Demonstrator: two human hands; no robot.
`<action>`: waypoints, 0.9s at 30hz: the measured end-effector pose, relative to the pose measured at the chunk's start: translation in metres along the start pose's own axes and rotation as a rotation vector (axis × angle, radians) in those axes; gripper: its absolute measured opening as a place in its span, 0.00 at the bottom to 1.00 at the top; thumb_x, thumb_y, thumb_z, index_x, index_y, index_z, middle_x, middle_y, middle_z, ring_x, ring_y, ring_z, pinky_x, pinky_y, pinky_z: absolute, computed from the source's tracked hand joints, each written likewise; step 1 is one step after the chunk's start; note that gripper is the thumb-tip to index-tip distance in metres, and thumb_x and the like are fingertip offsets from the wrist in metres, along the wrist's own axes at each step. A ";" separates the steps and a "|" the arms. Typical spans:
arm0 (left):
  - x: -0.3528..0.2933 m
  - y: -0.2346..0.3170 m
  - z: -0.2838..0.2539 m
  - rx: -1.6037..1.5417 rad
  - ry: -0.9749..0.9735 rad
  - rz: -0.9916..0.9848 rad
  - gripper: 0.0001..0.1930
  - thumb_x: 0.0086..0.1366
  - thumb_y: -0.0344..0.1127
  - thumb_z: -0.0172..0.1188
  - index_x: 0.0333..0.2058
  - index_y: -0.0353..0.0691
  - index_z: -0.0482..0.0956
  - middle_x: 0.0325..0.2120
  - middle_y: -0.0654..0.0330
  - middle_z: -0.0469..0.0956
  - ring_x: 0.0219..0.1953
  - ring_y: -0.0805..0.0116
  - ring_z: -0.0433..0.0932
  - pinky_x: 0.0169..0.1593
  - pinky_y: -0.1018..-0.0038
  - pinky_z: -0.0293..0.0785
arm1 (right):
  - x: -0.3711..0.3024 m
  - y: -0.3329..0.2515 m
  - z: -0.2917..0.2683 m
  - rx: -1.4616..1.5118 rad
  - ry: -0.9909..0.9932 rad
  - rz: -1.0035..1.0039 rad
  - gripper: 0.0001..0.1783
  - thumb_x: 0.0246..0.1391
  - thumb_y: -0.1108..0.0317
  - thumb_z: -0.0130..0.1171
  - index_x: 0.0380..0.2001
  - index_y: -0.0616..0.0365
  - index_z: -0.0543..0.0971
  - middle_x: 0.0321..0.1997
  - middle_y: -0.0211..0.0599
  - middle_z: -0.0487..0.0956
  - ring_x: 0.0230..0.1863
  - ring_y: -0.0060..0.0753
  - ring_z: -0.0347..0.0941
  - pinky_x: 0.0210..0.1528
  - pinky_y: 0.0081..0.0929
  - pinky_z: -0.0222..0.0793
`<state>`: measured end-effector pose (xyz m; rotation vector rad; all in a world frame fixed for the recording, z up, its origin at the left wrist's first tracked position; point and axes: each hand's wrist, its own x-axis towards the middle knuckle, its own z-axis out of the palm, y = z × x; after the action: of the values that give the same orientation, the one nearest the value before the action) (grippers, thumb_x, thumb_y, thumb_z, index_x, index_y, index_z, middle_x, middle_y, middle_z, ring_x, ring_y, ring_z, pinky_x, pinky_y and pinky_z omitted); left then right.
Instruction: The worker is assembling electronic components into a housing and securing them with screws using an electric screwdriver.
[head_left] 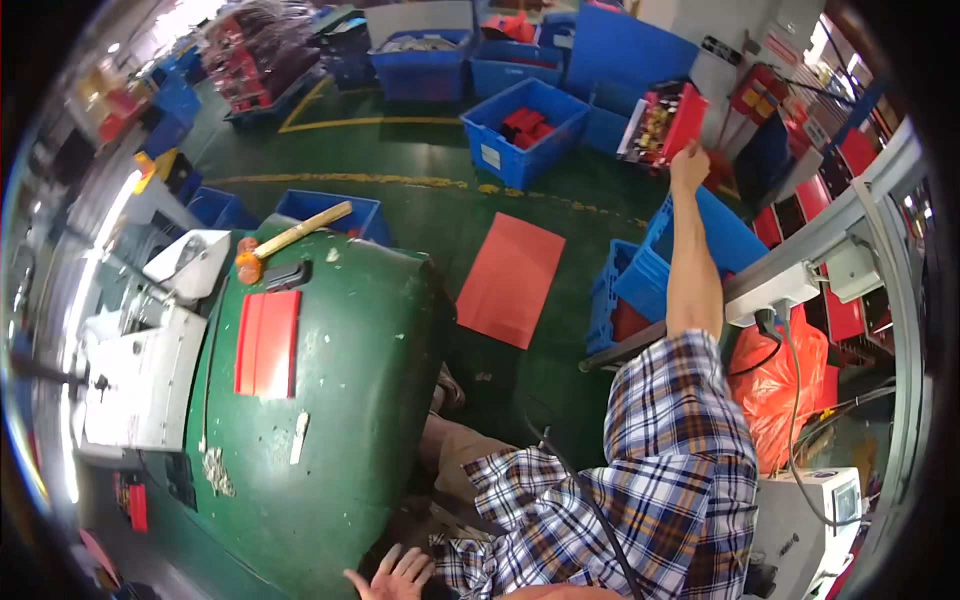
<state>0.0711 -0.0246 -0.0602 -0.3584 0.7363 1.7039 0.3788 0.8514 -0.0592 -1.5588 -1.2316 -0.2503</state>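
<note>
Stretched far forward, my right hand [690, 168] is closed on the near edge of a red open case [684, 125]. Brass-coloured and silver parts show along the case's left side, too blurred to name. My left hand [396, 574] is low at the bottom edge, fingers spread and holding nothing, beside a green-covered bench [350, 420]. On that bench lie a red rectangular panel [267, 345], a hammer with an orange head [249, 262] and wooden handle, a small dark tool [288, 275] and a thin whitish strip [299, 437].
Beneath my right forearm stand blue crates [655, 262]. Ahead is a blue bin [526, 130] with red pieces; a red sheet [511, 280] lies on the green floor. White machines [145, 380] flank the bench's left. A metal frame [845, 220] and an orange bag [780, 390] are at right.
</note>
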 end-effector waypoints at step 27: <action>0.034 0.064 0.069 0.640 0.785 1.820 0.48 0.71 0.77 0.44 0.63 0.30 0.66 0.47 0.59 0.76 0.48 0.69 0.73 0.55 0.70 0.70 | -0.558 -0.354 -0.305 1.538 -2.042 -0.221 0.22 0.78 0.56 0.48 0.46 0.64 0.82 0.36 0.25 0.84 0.36 0.15 0.76 0.36 0.17 0.71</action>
<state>0.0107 0.0384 -0.0101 0.3118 2.6342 2.7038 -0.0197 0.2451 -0.1157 0.2511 -1.9607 2.1068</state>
